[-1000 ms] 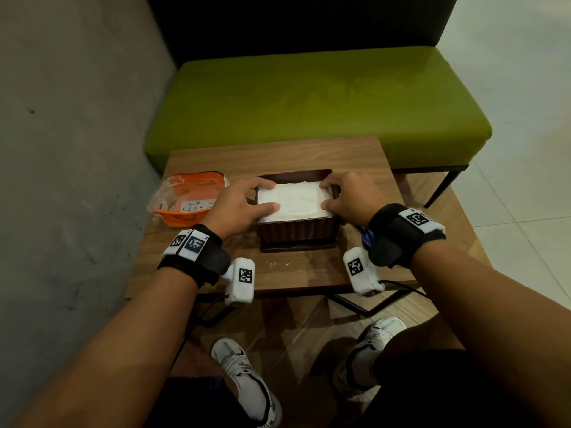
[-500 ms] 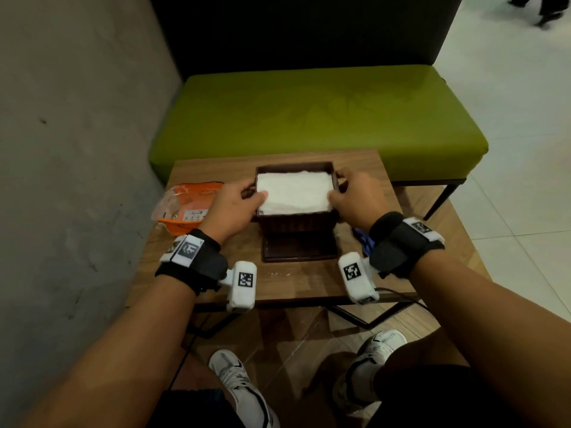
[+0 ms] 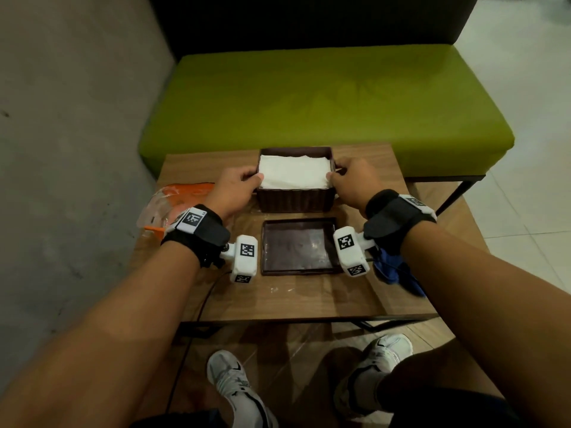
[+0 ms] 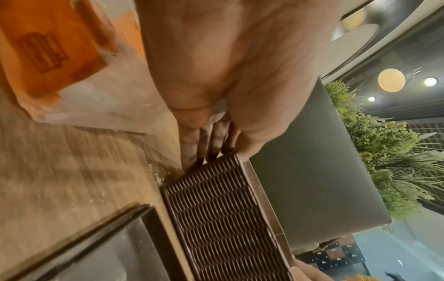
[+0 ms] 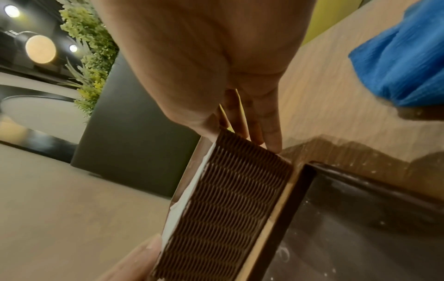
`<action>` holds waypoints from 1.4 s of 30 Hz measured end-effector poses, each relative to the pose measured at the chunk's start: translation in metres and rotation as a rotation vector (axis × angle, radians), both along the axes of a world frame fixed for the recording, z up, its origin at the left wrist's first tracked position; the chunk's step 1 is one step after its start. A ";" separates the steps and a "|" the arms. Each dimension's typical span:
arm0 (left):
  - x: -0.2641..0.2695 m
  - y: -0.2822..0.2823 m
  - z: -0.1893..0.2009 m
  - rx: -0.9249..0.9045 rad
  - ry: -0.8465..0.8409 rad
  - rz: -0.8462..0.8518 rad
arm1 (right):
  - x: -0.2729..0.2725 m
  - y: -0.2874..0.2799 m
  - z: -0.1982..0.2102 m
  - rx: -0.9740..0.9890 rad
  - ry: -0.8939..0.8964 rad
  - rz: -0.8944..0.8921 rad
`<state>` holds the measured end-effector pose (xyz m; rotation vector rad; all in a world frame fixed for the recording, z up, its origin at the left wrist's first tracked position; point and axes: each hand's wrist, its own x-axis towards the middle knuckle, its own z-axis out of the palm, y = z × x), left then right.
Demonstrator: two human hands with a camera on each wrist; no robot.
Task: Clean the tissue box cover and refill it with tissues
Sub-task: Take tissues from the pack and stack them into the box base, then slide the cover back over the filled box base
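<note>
While both hands grip its short ends, the tissue box cover [image 3: 295,183] now sits beyond its flat base tray [image 3: 299,246], where half a second ago it stood right over that tray. I have my left hand [image 3: 236,193] on the cover's left end and my right hand [image 3: 352,183] on its right end, fingers [image 4: 192,146] curled against the ribbed side walls and thumbs hooked over the rim onto the white tissues [image 3: 293,176], which fill the open side facing up. From the right wrist view the cover's lower edge seems to rest on the counter [image 3: 309,298] just past the tray, though I cannot be sure it is fully down. So the stack is loaded; I judge what remains is turning the cover over and seating it on the tray. An orange tissue wrapper [image 3: 173,205] lies left of the cover, a blue cloth [image 5: 403,57] right of the tray.
</note>
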<state>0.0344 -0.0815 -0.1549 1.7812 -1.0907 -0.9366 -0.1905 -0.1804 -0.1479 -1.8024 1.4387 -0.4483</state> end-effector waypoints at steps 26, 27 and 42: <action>-0.051 0.076 0.016 0.378 0.083 0.173 | -0.042 0.085 -0.010 0.467 0.003 -0.124; -0.048 0.078 0.019 0.350 0.131 0.185 | -0.044 0.085 -0.006 0.466 -0.072 -0.143; -0.029 0.067 0.081 -0.169 0.277 0.323 | -0.054 0.071 0.064 -0.100 -0.457 0.041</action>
